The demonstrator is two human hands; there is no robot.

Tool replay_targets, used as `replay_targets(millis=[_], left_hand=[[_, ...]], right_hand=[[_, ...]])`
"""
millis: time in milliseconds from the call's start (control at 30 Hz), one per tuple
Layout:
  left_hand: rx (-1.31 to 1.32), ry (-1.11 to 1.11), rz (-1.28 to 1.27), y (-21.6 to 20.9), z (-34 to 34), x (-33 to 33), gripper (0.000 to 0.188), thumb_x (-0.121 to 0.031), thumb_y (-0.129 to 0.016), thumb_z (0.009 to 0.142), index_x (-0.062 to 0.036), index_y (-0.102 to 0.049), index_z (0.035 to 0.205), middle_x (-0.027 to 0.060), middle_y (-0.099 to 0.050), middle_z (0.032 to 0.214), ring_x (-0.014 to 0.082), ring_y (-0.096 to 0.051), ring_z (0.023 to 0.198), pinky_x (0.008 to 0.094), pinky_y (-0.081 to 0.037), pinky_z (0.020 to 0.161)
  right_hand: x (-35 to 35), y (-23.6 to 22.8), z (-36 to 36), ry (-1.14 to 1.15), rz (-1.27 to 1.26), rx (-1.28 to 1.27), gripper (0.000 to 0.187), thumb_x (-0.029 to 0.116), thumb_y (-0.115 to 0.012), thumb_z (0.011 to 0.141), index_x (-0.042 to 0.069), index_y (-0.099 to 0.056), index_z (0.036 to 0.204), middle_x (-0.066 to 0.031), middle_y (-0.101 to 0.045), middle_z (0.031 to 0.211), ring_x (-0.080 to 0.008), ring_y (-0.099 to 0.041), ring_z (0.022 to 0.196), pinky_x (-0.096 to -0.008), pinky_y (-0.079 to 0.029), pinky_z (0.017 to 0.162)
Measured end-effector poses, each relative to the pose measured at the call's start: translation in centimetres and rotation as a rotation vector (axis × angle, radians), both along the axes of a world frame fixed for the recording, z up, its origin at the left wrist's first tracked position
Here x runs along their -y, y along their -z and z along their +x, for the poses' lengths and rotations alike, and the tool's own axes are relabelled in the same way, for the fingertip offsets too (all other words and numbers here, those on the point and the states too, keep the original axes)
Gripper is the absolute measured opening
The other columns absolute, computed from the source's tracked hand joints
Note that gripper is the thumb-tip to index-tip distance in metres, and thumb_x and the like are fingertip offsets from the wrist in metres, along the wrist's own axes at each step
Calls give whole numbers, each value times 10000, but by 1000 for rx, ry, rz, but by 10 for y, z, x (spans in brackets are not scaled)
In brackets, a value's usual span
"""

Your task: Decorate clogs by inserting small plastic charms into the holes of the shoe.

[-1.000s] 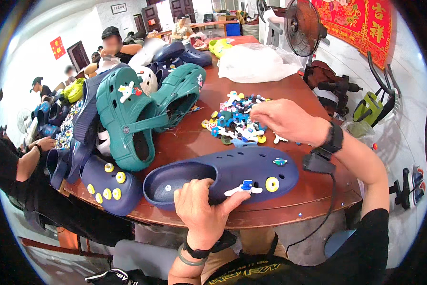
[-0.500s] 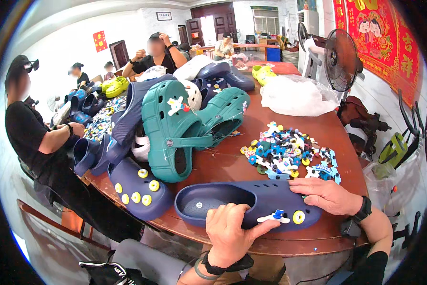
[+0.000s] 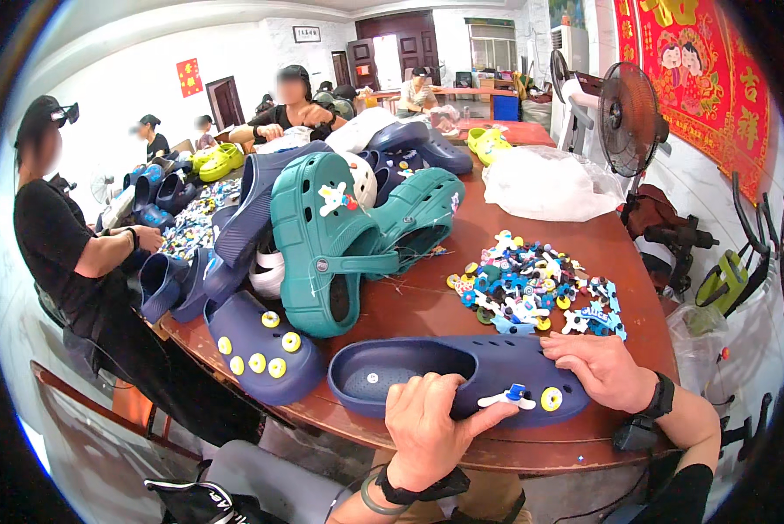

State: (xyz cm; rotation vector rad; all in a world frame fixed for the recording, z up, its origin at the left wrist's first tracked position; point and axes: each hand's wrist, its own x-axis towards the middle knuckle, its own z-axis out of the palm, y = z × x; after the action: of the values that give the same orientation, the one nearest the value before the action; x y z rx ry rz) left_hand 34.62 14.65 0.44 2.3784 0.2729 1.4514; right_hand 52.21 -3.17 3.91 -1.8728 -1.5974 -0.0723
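A navy clog [image 3: 497,356] lies on its side along the table's near edge, toe to the right. My left hand [image 3: 425,428] is closed on its near side, fingers hooked in the foot opening. The left thumb presses a white charm with a blue top [image 3: 512,397] on the clog's upper. Beside that charm sits a round yellow-and-white charm [image 3: 551,399]. Across the toe rests my right hand [image 3: 603,368], its fingers bent over the far side and holding it. A second navy clog [image 3: 265,354] with several round yellow charms stands to the left.
A heap of colourful charms [image 3: 532,284] lies beyond the clog. Green clogs [image 3: 322,236] and other navy ones are piled left of it. A white plastic bag [image 3: 549,179] lies farther back, near a fan [image 3: 629,118]. Co-workers sit and stand along the left and far sides.
My hands keep nearly the same hold on the clog. The view has shifted slightly. Across the table, a co-worker's raised hands have come down from the head.
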Motion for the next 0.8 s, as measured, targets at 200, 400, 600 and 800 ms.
replay_targets(millis=[200, 400, 600, 800], left_hand=[[-2, -4, 9, 0, 0, 0, 582, -428, -884, 552, -56, -565, 865, 72, -517, 716, 274, -495, 634, 376, -356, 607], [-1, 3, 12, 0, 0, -1, 584, -427, -884, 549, -55, -564, 866, 77, -524, 722, 282, -499, 642, 380, -357, 608], [-18, 11, -4, 0, -2, -1, 586, -433, -881, 545, -57, -559, 858, 76, -526, 721, 283, -500, 643, 377, -357, 610], [-24, 9, -6, 1, -2, 0, 586, -432, -878, 544, -57, -553, 856, 77, -526, 720, 284, -500, 644, 379, -356, 613]], right_hand=[[0, 1, -1, 21, 6, 6, 169, 87, -576, 923, -18, -668, 1018, -169, -680, 1102, -303, -659, 1048, -373, -536, 899], [-1, 0, -2, 46, 12, -49, 177, 80, -553, 933, -19, -676, 1013, -166, -688, 1072, -296, -671, 1004, -355, -542, 868], [-8, -6, 8, 132, -32, -179, 215, 101, -497, 978, -14, -677, 1003, -142, -686, 903, -251, -674, 799, -326, -537, 737], [-15, 3, 28, 208, 26, -397, 215, 138, -509, 985, 0, -646, 1075, -121, -653, 882, -219, -626, 773, -299, -501, 713]])
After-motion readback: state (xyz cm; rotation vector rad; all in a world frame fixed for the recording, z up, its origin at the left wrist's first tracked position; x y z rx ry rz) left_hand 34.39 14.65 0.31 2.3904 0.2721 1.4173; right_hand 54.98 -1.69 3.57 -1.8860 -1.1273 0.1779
